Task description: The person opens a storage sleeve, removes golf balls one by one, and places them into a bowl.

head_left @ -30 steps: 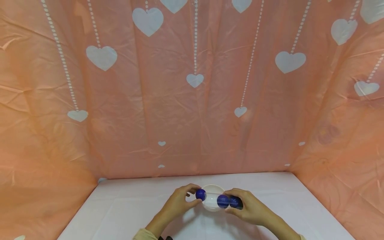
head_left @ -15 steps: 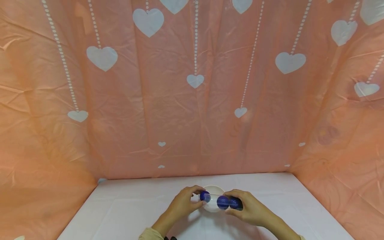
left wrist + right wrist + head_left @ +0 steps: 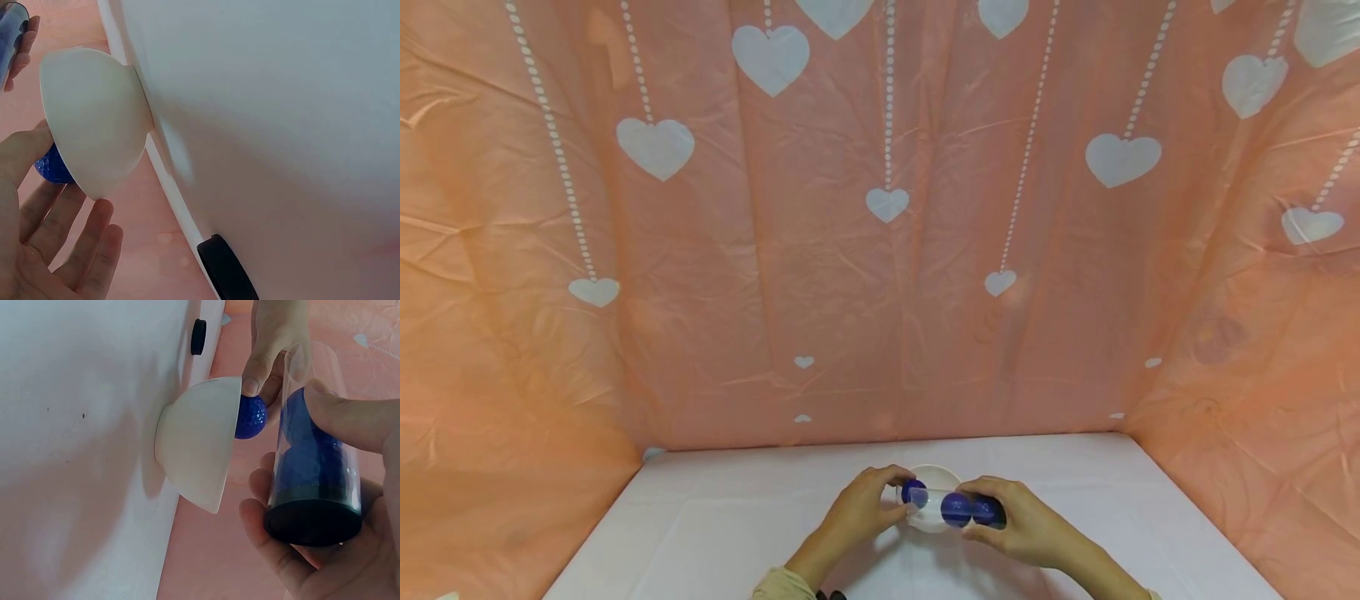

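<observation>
My left hand pinches a blue dimpled golf ball at the mouth of a white bowl, between thumb and fingers. My right hand grips a clear tube with a black end cap. Inside the tube, two more blue balls sit stacked against that cap. In the head view the tube lies sideways over the bowl, its clear end pointing at my left hand and overlapping the pinched ball. The bowl's inside is mostly hidden.
The bowl stands on a white-covered table. A loose black round lid lies on the table nearer the body. Orange sheeting with white hearts walls the back and both sides.
My left hand has moved slightly right with its ball, which now appears overlapped by the tube's clear end. My right hand and the tube have stayed almost still.
</observation>
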`<move>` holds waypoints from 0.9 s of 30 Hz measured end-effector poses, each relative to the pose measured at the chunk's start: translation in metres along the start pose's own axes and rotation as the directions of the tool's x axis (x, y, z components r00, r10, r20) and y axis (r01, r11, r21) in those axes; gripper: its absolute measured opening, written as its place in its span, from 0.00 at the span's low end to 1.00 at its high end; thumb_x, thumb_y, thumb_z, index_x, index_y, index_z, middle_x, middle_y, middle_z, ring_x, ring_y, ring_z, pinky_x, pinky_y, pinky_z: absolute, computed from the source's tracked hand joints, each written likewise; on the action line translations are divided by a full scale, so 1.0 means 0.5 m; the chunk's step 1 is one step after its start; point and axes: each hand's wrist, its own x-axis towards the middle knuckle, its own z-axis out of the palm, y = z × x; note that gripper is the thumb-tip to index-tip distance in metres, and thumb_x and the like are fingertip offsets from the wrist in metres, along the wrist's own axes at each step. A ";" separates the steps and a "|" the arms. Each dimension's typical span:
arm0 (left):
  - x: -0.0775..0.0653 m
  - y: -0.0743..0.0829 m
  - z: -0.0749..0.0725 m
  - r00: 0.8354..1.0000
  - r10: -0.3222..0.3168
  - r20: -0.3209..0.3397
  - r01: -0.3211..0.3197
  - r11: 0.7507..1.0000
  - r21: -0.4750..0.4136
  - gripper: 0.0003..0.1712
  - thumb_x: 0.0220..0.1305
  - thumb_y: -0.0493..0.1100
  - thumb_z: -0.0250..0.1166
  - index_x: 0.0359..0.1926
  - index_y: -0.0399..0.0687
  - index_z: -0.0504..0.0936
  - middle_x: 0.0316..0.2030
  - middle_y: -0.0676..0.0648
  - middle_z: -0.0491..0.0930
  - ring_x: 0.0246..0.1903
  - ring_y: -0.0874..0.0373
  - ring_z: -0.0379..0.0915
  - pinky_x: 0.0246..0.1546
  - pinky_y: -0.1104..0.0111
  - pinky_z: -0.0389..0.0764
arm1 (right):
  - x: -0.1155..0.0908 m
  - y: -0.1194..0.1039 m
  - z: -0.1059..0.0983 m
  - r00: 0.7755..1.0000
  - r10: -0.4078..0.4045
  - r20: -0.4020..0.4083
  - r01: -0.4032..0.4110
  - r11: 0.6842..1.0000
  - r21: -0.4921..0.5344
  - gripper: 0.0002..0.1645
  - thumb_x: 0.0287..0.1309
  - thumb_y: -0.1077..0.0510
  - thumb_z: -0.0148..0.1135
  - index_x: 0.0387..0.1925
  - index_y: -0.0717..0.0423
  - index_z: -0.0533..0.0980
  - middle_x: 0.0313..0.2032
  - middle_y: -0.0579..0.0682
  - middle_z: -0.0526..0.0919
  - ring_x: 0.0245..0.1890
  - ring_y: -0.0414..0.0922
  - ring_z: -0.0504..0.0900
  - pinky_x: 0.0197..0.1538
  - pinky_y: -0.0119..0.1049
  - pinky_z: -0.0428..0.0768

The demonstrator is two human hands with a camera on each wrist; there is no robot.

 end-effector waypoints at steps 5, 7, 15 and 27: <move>0.002 -0.002 0.003 1.000 -0.010 0.000 0.010 1.000 0.015 0.22 0.60 0.43 0.81 0.54 0.55 0.86 0.47 0.56 0.89 0.51 0.55 0.82 0.56 0.54 0.84 | 0.002 -0.002 0.000 1.000 -0.011 0.002 0.011 1.000 0.015 0.23 0.62 0.56 0.80 0.57 0.54 0.83 0.47 0.43 0.88 0.45 0.32 0.82 0.49 0.34 0.85; 0.002 -0.003 0.003 1.000 -0.011 0.004 0.011 1.000 0.014 0.21 0.61 0.43 0.81 0.54 0.54 0.86 0.47 0.56 0.89 0.52 0.54 0.82 0.57 0.54 0.83 | 0.003 -0.003 0.000 1.000 -0.025 -0.001 0.025 1.000 0.018 0.23 0.62 0.57 0.80 0.57 0.55 0.83 0.47 0.43 0.88 0.45 0.32 0.82 0.49 0.34 0.85; 0.002 -0.004 0.000 1.000 0.017 -0.010 -0.017 1.000 0.012 0.17 0.65 0.43 0.77 0.54 0.50 0.87 0.49 0.51 0.89 0.52 0.52 0.84 0.56 0.53 0.84 | 0.001 -0.001 0.002 0.999 -0.041 -0.002 0.041 0.999 0.000 0.24 0.64 0.53 0.78 0.58 0.56 0.83 0.47 0.44 0.88 0.45 0.32 0.82 0.48 0.34 0.85; -0.011 -0.007 -0.023 1.000 -0.008 -0.002 0.008 1.000 -0.018 0.16 0.69 0.49 0.75 0.55 0.52 0.87 0.51 0.52 0.89 0.51 0.53 0.85 0.52 0.55 0.85 | 0.000 0.003 0.005 0.999 -0.040 -0.001 0.040 0.999 0.019 0.23 0.63 0.54 0.79 0.57 0.54 0.83 0.45 0.41 0.87 0.42 0.31 0.81 0.45 0.33 0.84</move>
